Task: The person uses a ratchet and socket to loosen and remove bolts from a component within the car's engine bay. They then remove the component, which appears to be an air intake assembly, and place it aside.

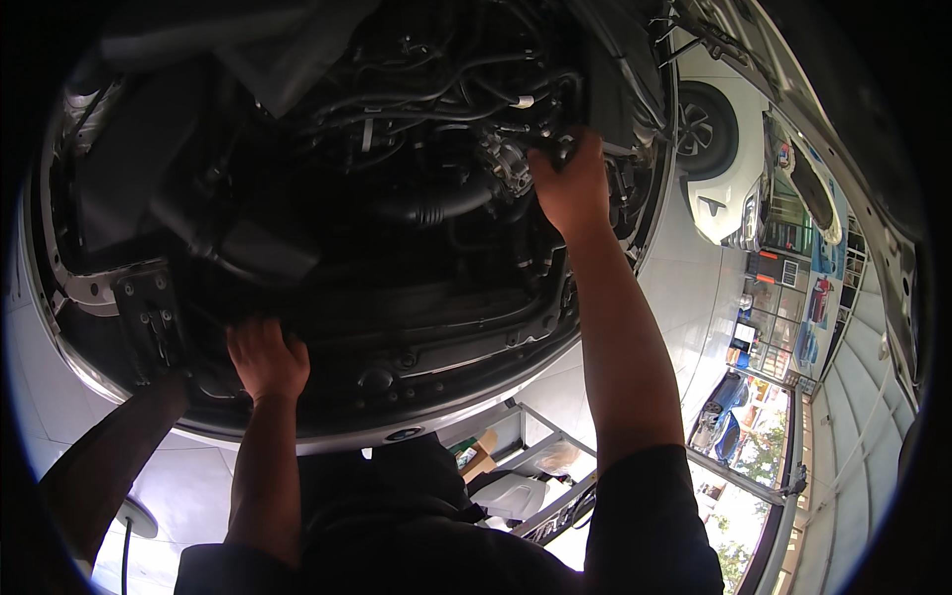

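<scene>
Below me lies the open engine bay of a car, with its front edge (405, 433) against my body. My left hand (268, 353) rests on the dark front part of the bay, its fingertips lost in shadow. At the right side of the engine, my right hand (571, 182) is bent over dark parts beside a metal housing (509, 165); whether it grips anything is hidden. A ribbed black hose (439, 208) runs left from that housing. Black cables or hoses (416, 111) cross the engine farther back.
Another person's forearm (119, 454) reaches in at the lower left. A raised hood (877, 223) curves along the right. A white car (725, 167) stands beyond the fender. Behind the bumper is a metal-framed cart (550, 428) with a cardboard box (480, 457).
</scene>
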`<state>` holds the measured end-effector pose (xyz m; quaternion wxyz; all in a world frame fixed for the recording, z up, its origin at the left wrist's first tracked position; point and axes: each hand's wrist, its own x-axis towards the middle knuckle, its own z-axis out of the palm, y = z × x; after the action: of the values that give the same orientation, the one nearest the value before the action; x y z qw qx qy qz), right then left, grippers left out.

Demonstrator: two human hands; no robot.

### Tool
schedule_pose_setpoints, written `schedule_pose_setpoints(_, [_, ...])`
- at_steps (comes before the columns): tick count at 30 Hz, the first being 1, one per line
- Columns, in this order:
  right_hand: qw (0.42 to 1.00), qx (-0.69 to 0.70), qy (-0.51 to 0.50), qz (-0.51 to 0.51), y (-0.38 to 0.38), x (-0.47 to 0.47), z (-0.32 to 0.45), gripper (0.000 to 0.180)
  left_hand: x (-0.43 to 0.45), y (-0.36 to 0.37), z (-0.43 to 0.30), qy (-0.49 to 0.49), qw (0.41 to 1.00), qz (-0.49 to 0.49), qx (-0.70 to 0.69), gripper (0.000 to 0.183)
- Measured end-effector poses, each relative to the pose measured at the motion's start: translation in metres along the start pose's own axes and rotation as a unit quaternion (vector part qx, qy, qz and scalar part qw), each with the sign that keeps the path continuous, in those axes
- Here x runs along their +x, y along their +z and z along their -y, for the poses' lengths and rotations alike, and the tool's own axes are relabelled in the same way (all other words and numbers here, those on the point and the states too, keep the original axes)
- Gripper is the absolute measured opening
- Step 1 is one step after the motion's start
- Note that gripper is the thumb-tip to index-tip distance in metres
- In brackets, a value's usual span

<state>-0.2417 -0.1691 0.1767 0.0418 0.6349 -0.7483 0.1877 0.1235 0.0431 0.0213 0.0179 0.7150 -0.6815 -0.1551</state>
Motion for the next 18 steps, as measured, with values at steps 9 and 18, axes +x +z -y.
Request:
schedule_pose_setpoints(9, [0.999,0.005,-0.033,0.019,-0.004,0.004,0.002,0.047,0.0,0.001,0.001,-0.006,1.0,0.031,0.004,0.038])
schedule_pose_setpoints(18, [0.999,0.008,0.016,0.045,-0.007,0.009,0.001,0.05,0.0,0.0,0.003,-0.001,1.0,0.028,0.012,0.039])
